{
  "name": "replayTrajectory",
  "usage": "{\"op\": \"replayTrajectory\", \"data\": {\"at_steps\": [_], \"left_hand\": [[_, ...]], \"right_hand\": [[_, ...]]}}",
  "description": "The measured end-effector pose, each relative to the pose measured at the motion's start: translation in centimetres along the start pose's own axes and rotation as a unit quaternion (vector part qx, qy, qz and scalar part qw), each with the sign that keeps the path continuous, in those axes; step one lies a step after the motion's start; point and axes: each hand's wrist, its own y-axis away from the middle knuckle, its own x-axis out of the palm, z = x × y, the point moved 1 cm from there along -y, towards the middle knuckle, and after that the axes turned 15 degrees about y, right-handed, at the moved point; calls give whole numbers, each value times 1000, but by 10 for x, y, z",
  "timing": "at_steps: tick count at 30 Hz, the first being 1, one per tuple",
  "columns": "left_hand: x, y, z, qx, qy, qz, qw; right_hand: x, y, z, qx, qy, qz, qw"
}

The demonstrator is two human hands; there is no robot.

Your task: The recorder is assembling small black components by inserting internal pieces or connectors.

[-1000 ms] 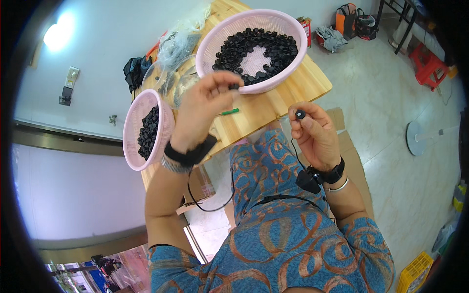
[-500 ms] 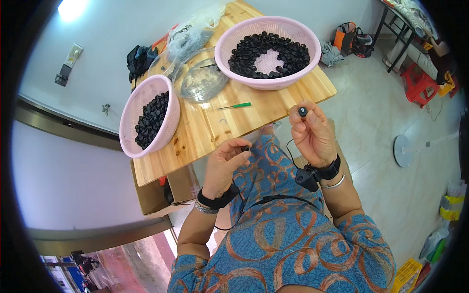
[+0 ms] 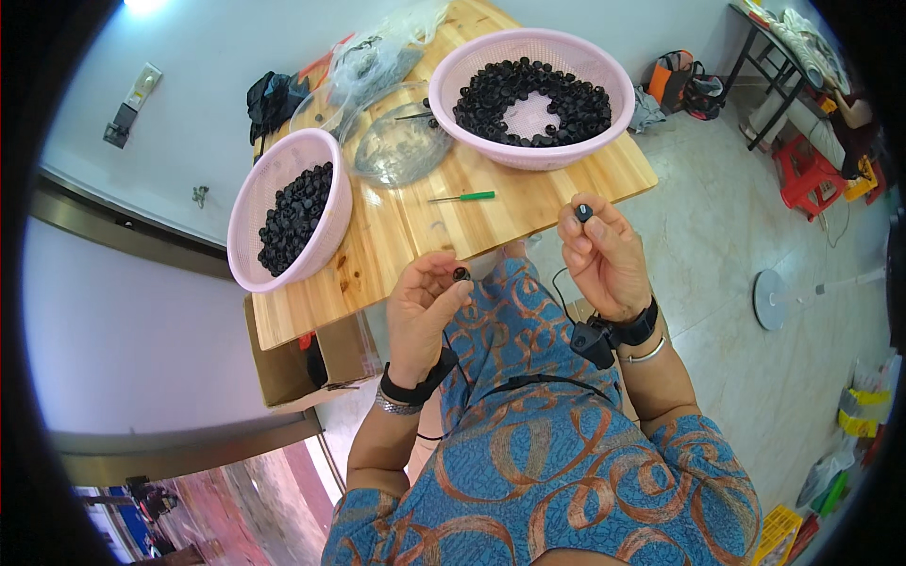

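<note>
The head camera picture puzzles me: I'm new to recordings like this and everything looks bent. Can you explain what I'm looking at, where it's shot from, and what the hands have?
There is no machine here, only a person working with bare hands. The picture comes from a wide fisheye camera worn on the person's head, looking down, so straight edges curve near the rim and the forearms enter from below.

The left hand pinches a small black part at its fingertips. The right hand holds another small black piece up between its fingertips. Both wrists wear black bands.

Ahead is a wooden table. On it stand two pink baskets of small black parts: a large basket on the right and a smaller basket on the left. Between them lie clear plastic bags and a green-handled tool.
</note>
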Motion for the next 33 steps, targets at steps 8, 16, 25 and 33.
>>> {"op": "replayTrajectory", "data": {"at_steps": [8, 16, 25, 33], "left_hand": [[10, 1, -2, 10, 18, -15, 1000], [19, -3, -5, 31, 29, -14, 999], [11, 0, -16, 32, 84, -12, 996], [5, 2, -19, 30, 91, 3, 995]], "right_hand": [[-3, -2, -5, 33, 1, -4, 999], [15, -3, -13, 62, 205, -21, 977], [42, -6, -31, 39, 348, 40, 936], [50, -8, -36, 20, 406, 58, 912]]}}
